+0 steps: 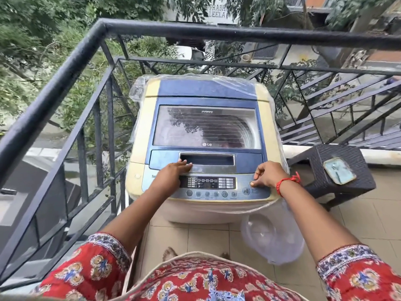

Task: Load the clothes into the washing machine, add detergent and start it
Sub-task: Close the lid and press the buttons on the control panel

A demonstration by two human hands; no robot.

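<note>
A top-loading washing machine [204,101], blue and cream and partly wrapped in clear plastic, stands in front of me with its glass lid [206,127] closed. Dark clothes show dimly through the glass. My left hand [173,172] lies flat, fingers stretched onto the lid's handle recess [208,159]. My right hand [267,174] is curled, its thumb pressing a button at the right end of the control panel [208,183]. No detergent container is visible.
A black metal railing [86,68] encloses the balcony on the left and behind the machine. A dark wicker stool [338,168] with a small pale blue tray stands to the right. A clear plastic tub [271,237] sits on the tiled floor by the machine's front right corner.
</note>
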